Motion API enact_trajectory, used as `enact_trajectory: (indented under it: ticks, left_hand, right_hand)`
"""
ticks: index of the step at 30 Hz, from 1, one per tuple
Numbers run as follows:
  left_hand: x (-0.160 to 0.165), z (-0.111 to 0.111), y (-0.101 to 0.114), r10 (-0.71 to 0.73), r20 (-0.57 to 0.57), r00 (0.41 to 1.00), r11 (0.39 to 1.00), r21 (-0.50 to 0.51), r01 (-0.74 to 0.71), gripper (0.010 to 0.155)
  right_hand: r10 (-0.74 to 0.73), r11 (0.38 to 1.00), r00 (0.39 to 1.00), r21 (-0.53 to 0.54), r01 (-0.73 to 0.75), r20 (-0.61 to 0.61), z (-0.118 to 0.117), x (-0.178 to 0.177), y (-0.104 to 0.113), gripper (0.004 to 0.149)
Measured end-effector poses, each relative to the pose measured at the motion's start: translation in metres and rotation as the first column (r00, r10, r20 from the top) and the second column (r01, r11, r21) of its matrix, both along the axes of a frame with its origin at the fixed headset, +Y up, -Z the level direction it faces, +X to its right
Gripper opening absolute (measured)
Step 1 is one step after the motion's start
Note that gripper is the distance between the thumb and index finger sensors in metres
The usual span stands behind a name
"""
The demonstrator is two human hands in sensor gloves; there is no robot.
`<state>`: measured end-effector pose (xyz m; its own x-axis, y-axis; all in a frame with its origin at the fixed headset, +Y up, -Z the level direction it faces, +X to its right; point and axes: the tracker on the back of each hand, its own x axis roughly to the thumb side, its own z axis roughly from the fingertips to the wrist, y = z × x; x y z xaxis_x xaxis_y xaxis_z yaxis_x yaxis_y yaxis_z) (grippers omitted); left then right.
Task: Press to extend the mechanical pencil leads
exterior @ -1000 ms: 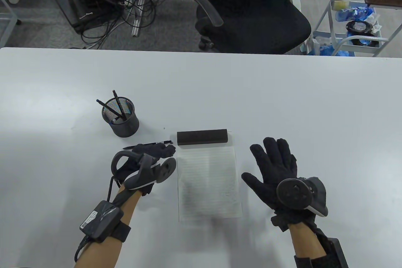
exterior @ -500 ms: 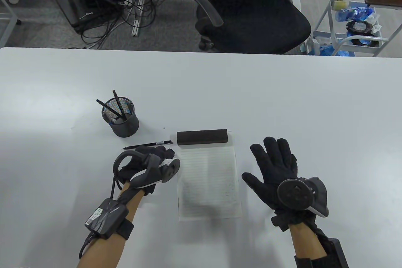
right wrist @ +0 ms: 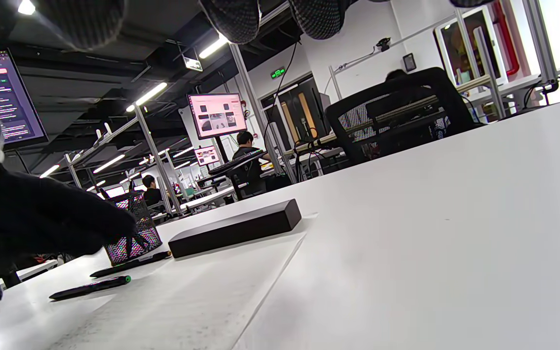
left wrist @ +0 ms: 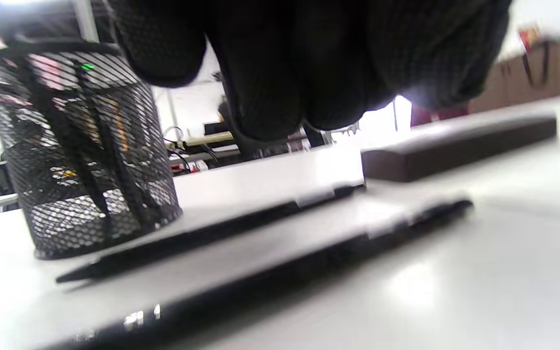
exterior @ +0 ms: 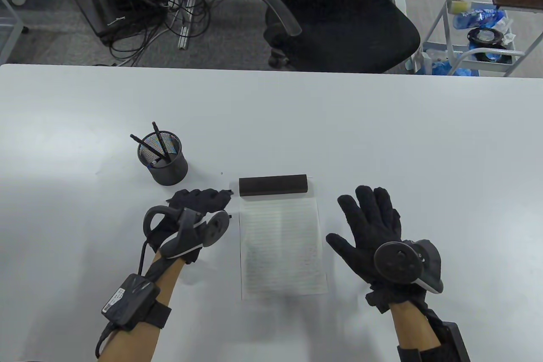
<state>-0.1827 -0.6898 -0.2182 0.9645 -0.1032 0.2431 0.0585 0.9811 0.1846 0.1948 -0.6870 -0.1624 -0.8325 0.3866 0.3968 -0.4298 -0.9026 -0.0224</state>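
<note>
Two black mechanical pencils lie side by side on the white table (exterior: 297, 124), left of the notepad. The left wrist view shows the far pencil (left wrist: 221, 228) and the near pencil (left wrist: 319, 253). They also show in the right wrist view, the far one (right wrist: 131, 263) and the near one (right wrist: 90, 288). My left hand (exterior: 210, 198) is over them with fingers (left wrist: 270, 73) hanging just above, gripping nothing. In the table view it hides most of both. My right hand (exterior: 369, 213) rests flat with fingers spread, right of the notepad, empty.
A black mesh pen cup (exterior: 163, 160) with several pencils stands just beyond my left hand. A lined notepad (exterior: 282, 247) with a dark top binding (exterior: 272, 185) lies between my hands. An office chair (exterior: 339, 18) stands past the far table edge.
My left hand moved forward and slightly left, and now covers the pencil that lay beyond its fingertips. My right hand has not moved.
</note>
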Motion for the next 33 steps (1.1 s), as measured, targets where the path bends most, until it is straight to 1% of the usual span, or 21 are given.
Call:
enact_trajectory:
  ticks: [3, 4, 5, 8, 11, 15, 18, 21, 26, 33]
  left_hand:
    - [-0.019, 0.002, 0.015, 0.102, -0.030, 0.994, 0.993, 0.055, -0.100, 0.055]
    - [-0.028, 0.004, 0.020, 0.141, -0.038, 0.989, 0.987, 0.088, -0.138, 0.055]
    - [-0.036, 0.004, 0.025, 0.168, -0.030, 0.985, 0.981, 0.101, -0.164, 0.056]
    - [-0.057, 0.004, 0.034, 0.219, -0.033, 0.975, 0.971, 0.104, -0.215, 0.059]
    - [-0.081, 0.001, 0.038, 0.283, -0.087, 0.955, 0.954, 0.129, -0.271, 0.064]
    - [-0.107, -0.007, 0.034, 0.349, -0.183, 0.919, 0.936, 0.123, -0.330, 0.072]
    - [-0.118, -0.012, 0.030, 0.337, -0.246, 0.909, 0.941, 0.120, -0.317, 0.076]
    - [-0.126, -0.018, 0.022, 0.345, -0.307, 0.887, 0.939, 0.109, -0.327, 0.075]
    - [-0.133, -0.026, 0.011, 0.351, -0.351, 0.868, 0.935, 0.076, -0.347, 0.068]
    - [-0.133, -0.032, 0.004, 0.369, -0.362, 0.856, 0.926, 0.066, -0.371, 0.059]
  right_hand:
    - [0.000, 1.000, 1.000, -0.003, 0.000, 0.001, 0.000, 0.000, 0.000, 0.080]
    - [0.001, 1.000, 1.000, -0.004, -0.001, 0.001, 0.000, 0.000, 0.000, 0.080]
    - [0.003, 1.000, 1.000, -0.005, -0.003, 0.001, 0.000, 0.000, 0.000, 0.080]
    - [0.000, 1.000, 1.000, -0.009, 0.000, 0.002, 0.000, 0.000, 0.000, 0.080]
    - [0.002, 1.000, 1.000, -0.009, -0.002, 0.005, -0.001, 0.000, 0.000, 0.080]
    - [0.001, 1.000, 1.000, -0.013, -0.001, 0.008, -0.001, 0.000, 0.000, 0.080]
    - [0.000, 1.000, 1.000, -0.014, 0.000, 0.008, -0.001, 0.001, 0.000, 0.080]
    - [0.001, 1.000, 1.000, -0.015, -0.001, 0.008, -0.002, 0.001, 0.000, 0.080]
    - [0.000, 1.000, 1.000, -0.018, 0.000, 0.012, -0.002, 0.001, 0.000, 0.080]
    - [-0.001, 1.000, 1.000, -0.023, 0.002, 0.016, -0.003, 0.003, 0.001, 0.080]
